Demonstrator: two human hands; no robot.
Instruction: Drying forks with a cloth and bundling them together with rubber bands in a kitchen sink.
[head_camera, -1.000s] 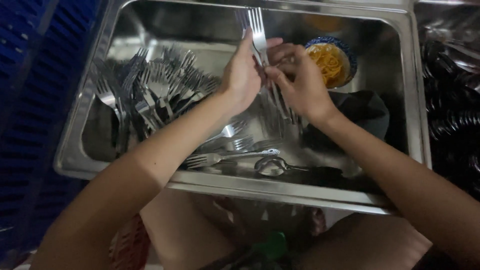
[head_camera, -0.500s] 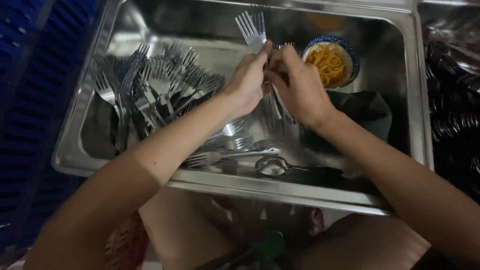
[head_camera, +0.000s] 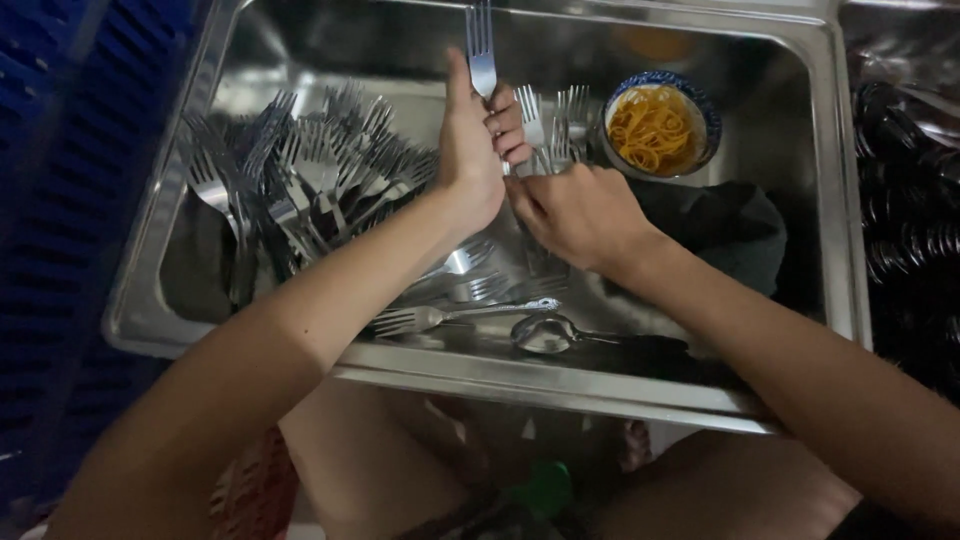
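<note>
Over a steel sink (head_camera: 840, 190), my left hand (head_camera: 478, 150) grips a single fork (head_camera: 481, 45) by its handle, tines pointing up and away. My right hand (head_camera: 575, 215) sits just to its right, closed around a bunch of forks (head_camera: 548, 125) whose tines stick up past my fingers. A heap of several forks (head_camera: 300, 190) leans in the left half of the sink. One fork (head_camera: 440, 316) and a spoon (head_camera: 548, 334) lie along the sink's near wall.
A blue-rimmed bowl (head_camera: 708, 110) holding yellow noodles stands at the sink's back right, beside a dark cloth (head_camera: 715, 230). A blue crate (head_camera: 60, 150) borders the left side. Dark stacked items (head_camera: 910, 230) fill the right edge. My knees are below the sink.
My left hand has drawn one fork apart from the bunch and lifted it higher and to the left. My right hand has sunk a little, still holding the other forks.
</note>
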